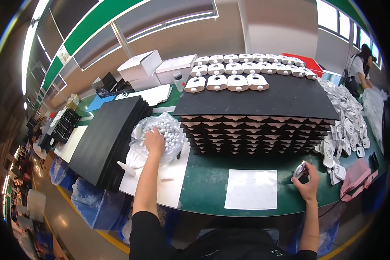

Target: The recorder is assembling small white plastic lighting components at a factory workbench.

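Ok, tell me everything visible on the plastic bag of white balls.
The transparent plastic bag is thin, shiny and crinkled, its mouth open and spread wide. Small, smooth white balls fill it. It seems to rest on the white board, between the black sheet stack and the black tray stack. The left hand reaches in; its fingertips' grip is unclear.

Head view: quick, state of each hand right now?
Left hand: at the white balls in the clear bag; whether it grips any cannot be told.
Right hand: closed, holding a small pale part.
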Tool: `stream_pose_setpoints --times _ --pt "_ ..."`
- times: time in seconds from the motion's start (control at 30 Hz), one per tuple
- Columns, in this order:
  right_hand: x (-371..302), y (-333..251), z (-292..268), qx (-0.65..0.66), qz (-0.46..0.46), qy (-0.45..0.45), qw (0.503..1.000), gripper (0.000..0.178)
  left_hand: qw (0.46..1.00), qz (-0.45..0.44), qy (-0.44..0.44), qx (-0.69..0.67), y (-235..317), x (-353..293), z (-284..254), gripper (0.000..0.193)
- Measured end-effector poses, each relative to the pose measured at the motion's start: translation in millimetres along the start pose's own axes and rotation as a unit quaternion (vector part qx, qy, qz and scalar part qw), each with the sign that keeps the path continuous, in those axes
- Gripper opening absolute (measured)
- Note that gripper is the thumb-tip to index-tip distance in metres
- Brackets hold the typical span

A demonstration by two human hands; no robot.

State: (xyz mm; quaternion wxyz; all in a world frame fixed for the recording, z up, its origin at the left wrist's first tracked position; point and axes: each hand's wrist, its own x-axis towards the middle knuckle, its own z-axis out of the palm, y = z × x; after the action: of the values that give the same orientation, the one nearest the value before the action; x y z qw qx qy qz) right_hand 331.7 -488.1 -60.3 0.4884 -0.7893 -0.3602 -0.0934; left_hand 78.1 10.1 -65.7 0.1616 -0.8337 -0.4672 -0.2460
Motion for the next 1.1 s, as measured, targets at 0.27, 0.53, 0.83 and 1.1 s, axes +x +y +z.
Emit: stream_pose_setpoints --times 0.27,0.53,0.83,1.1 --pt "2 -12 0 -0.034 -0.022 -0.022 0.999 0.057 0.951 -0.099 -0.116 -0.270 -19 32 0 0.015" --pt "0 -10 -2 -0.030 -0.014 -0.012 0.999 0.053 0.220 -0.607 -0.099 -0.757 -22 70 -52 0.022" --pt "1 -11 1 -0.011 -0.013 -0.020 1.000 0.050 0.191 -0.575 -0.094 -0.790 -50 72 -41 0.016" --pt "2 -16 1 0.001 -0.027 -0.016 0.999 0.043 0.151 -0.499 -0.080 -0.850 -49 52 -65 0.022"
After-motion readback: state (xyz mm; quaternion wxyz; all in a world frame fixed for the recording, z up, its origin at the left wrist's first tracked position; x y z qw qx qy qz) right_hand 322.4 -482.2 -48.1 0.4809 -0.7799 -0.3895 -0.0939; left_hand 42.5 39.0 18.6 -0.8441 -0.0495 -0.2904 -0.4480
